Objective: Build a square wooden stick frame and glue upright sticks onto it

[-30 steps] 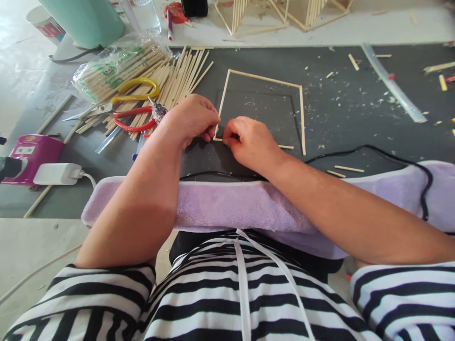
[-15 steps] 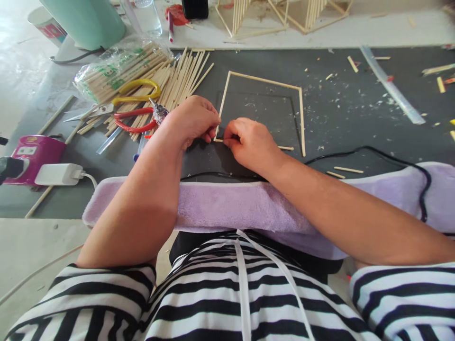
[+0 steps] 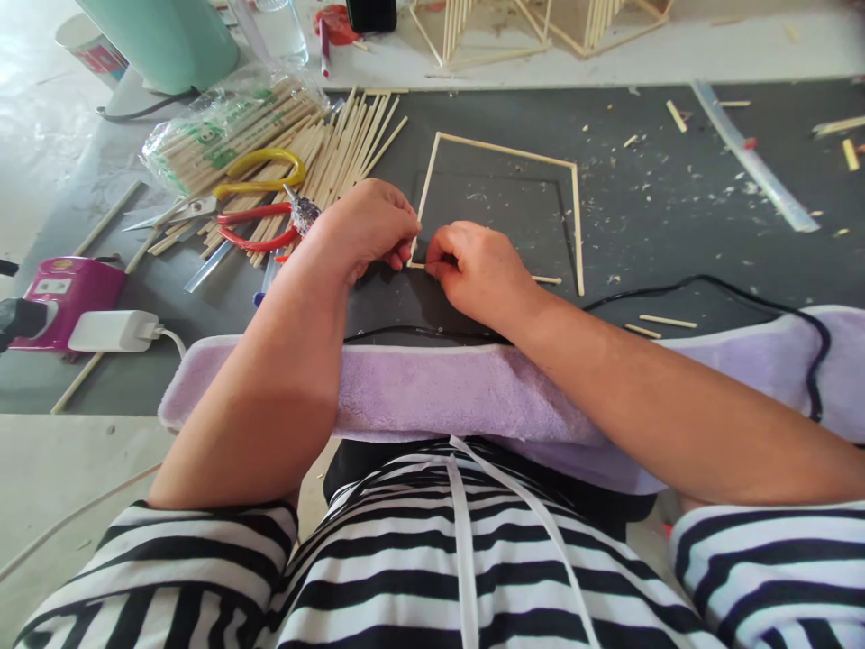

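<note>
A four-sided frame of thin wooden sticks is held slightly above the grey table, its shadow falling inside it. My left hand pinches the frame's left stick near the lower left corner. My right hand has its fingers closed round the bottom stick, just right of that corner. The bottom stick's free end shows beyond my right hand. At the lower right, the end of the right-hand stick stands apart from it.
Left are loose sticks, a plastic bag of sticks, yellow-handled scissors, red-handled pliers and a purple power block. A black cable and lilac cloth lie in front. Stick structures stand behind.
Both hands keep nearly the same pose on the sticks. The frame's right side appears shifted very slightly to the right, along with the objects on the table's right.
</note>
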Demonstrator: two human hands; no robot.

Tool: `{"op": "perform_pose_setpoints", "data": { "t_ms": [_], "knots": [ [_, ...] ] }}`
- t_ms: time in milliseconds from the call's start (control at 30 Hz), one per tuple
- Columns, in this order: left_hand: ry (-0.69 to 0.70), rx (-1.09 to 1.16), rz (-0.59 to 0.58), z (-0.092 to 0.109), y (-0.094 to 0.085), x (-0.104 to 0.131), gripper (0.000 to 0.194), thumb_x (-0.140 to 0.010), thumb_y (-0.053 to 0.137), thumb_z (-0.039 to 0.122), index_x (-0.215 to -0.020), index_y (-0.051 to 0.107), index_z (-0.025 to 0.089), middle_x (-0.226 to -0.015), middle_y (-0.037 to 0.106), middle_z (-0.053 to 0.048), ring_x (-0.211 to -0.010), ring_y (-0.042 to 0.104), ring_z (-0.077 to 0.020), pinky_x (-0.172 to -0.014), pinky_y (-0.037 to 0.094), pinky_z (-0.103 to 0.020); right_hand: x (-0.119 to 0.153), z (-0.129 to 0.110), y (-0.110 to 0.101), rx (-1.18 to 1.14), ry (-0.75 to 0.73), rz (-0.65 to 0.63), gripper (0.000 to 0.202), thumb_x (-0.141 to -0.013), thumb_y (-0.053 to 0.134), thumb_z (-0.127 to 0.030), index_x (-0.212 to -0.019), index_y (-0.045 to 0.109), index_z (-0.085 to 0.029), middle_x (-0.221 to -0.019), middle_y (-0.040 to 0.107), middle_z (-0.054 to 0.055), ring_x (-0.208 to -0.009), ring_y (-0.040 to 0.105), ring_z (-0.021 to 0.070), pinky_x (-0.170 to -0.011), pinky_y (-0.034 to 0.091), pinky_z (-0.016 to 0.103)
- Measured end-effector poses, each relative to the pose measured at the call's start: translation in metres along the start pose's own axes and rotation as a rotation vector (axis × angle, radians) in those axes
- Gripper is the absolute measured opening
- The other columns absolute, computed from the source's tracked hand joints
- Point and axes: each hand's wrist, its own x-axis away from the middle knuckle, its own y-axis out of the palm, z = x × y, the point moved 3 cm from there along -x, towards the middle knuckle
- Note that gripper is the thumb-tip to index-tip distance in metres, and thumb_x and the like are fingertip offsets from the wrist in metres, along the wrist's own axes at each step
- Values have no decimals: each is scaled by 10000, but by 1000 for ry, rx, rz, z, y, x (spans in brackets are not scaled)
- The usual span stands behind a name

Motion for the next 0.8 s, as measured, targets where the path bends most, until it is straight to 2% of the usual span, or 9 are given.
{"op": "perform_pose_setpoints", "data": {
  "t_ms": [167,300,567,700,800],
  "knots": [
    [1,-16,-3,-2,1,-2,148,-754,503,118,-838,623,135,-622,513,-6,-732,659,-163,-718,496,-258,0,0,0,7,-1,-4,169,-877,505,-105,-860,650,-191,-903,659,62,-885,602,223,-811,434,363],
    [18,-12,-3,-2,0,-3,157,-731,486,102,-820,609,141,-600,514,-3,-597,587,-138,-663,490,-291,0,-1,-1,18,-9,-13,168,-894,499,-123,-868,655,-180,-900,660,70,-875,599,220,-802,437,356],
    [-1,-32,-25,3,1,1,236,-746,499,110,-951,612,143,-659,566,-14,-608,599,-134,-665,501,-292,1,-1,-1,71,-32,-23,174,-883,505,-109,-892,661,-185,-917,657,69,-877,590,221,-793,430,359],
    [1,-235,-74,1,2,-2,359,-842,473,237,-1170,608,180,-768,633,-27,-757,680,-169,-739,495,-307,2,-2,-2,75,-34,-31,182,-888,499,-112,-909,666,-181,-928,659,71,-882,589,219,-790,423,352],
    [53,-364,-121,1,2,-2,398,-848,503,356,-1195,619,198,-824,668,-44,-804,691,-196,-741,490,-316,2,-3,-3,81,-32,-36,195,-883,497,-103,-920,672,-180,-936,663,72,-884,591,218,-785,421,347]
  ]
}}
